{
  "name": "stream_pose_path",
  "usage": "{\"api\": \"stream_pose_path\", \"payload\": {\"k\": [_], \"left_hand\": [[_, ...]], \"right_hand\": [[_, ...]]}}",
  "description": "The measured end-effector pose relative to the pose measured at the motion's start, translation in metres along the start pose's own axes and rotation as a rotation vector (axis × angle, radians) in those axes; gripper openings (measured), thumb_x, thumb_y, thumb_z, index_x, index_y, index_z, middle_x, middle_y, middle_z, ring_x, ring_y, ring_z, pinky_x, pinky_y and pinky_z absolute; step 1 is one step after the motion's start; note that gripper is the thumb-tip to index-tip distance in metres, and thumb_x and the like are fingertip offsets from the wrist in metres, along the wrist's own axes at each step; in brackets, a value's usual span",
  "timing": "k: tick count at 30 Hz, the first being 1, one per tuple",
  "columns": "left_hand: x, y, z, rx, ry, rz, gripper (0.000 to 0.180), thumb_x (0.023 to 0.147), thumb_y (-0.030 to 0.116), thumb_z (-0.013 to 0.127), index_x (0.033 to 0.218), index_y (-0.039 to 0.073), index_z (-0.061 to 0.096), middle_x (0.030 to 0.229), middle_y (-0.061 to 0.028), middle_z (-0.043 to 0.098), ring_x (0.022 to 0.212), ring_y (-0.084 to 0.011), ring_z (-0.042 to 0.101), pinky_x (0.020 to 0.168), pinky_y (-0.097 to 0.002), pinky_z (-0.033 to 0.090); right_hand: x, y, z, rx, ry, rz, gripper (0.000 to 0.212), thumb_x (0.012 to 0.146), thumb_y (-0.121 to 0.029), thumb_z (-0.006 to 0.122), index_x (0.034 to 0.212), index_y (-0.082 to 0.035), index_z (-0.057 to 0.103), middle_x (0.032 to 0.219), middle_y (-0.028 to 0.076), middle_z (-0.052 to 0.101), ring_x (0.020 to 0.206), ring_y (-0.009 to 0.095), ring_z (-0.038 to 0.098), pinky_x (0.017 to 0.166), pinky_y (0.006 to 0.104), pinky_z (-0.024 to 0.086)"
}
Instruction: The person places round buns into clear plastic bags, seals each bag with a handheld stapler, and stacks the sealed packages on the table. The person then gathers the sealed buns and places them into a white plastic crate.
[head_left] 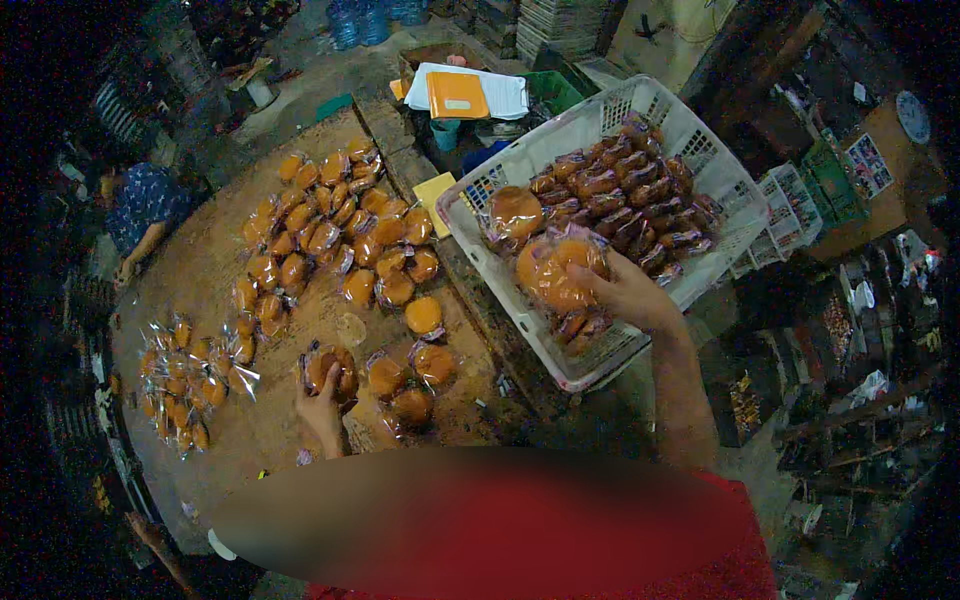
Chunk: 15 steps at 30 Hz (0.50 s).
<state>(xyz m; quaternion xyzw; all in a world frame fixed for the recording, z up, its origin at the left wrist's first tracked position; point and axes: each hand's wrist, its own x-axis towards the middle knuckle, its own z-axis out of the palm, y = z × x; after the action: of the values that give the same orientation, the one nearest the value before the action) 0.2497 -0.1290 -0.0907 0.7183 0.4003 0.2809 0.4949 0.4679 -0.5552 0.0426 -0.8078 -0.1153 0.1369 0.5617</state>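
My left hand (323, 418) is over the wooden table (350, 328), its fingers round a plastic-wrapped brown bun (331, 374). Just right of it lie three loose wrapped buns (434, 364), golden on top. My right hand (632, 290) reaches into a white slotted plastic crate (590, 372). It grips wrapped round buns (556, 272), more than one by the look of it; the wrappers overlap, so the exact number is unclear. Rows of wrapped buns (606, 190) stand on edge in the crate, and another wrapped bun (515, 212) lies flat near its left wall.
Many wrapped buns (335, 225) spread over the table's far half. A pile of smaller wrapped pieces (185, 375) lies at left. Beyond the crate are papers and an orange folder (457, 95). Another person (147, 212) is at the table's far left edge. Shelves fill the right side.
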Motion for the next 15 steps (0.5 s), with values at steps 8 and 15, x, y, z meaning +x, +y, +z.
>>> {"api": "stream_pose_path", "payload": {"k": [8,15], "left_hand": [[-0.015,0.2,0.093,-0.625,-0.545,0.053,0.044,0.082,0.017,0.082,0.117,-0.006,0.066,0.111,-0.0125,0.072,0.098,-0.023,0.07,0.094,-0.0359,0.055],[-0.031,0.3,0.237,-0.313,-1.112,-0.054,0.048,0.084,0.015,0.08,0.124,-0.005,0.062,0.115,-0.0122,0.071,0.101,-0.0226,0.07,0.091,-0.0383,0.057]], "right_hand": [[-0.012,-0.011,-0.064,-0.457,-0.1,-0.245,0.047,0.096,-0.032,0.069,0.127,0.002,0.059,0.114,0.011,0.069,0.105,0.022,0.065,0.096,0.0358,0.05],[-0.008,-0.039,-0.121,-0.614,0.244,-0.156,0.056,0.091,-0.033,0.076,0.133,-0.003,0.053,0.128,0.013,0.058,0.115,0.022,0.059,0.098,0.0382,0.048]]}}
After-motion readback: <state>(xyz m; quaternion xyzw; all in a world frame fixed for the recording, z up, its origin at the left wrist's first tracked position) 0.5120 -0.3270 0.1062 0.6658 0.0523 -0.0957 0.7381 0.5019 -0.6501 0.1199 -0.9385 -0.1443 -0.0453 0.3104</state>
